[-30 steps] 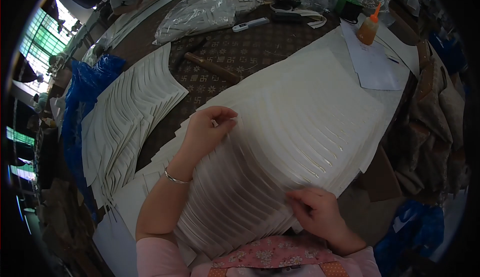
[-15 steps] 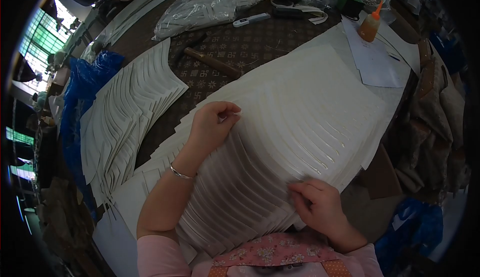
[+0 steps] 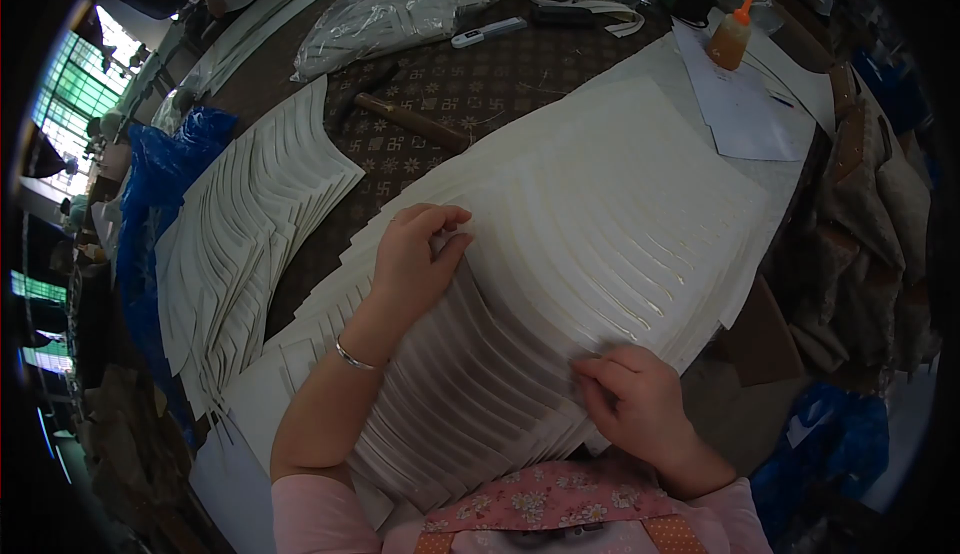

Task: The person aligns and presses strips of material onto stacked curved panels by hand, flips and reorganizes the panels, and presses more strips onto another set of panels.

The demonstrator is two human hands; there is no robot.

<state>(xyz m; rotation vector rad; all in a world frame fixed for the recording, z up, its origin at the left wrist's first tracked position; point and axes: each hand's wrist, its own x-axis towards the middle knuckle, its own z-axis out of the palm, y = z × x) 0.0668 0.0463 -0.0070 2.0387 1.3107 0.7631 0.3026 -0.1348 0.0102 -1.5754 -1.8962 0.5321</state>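
Overlapping white curved pieces (image 3: 470, 394), like card or thin leather, lie fanned out in front of me. Glossy wet lines run along the edges of the white sheets (image 3: 620, 194) further right. My left hand (image 3: 425, 254), a bangle on its wrist, pinches at the upper end of a curved edge. At the lower end of that same edge is my right hand (image 3: 637, 394), its thumb and fingers closed and the fingertips slightly blurred. The curved piece runs between both hands, its held rims partly hidden by the fingers.
Another fanned stack (image 3: 260, 224) lies left, beside blue plastic (image 3: 150, 184). A hammer (image 3: 410, 119) rests behind. An orange-tipped glue bottle (image 3: 730, 39) stands on papers at right. A plastic bag of strips (image 3: 380, 14) and a cutter knife (image 3: 488, 32) lie at the back.
The view has shifted slightly, so the table things sit a little further left and up. Both hands keep nearly the same place along the curved edge.
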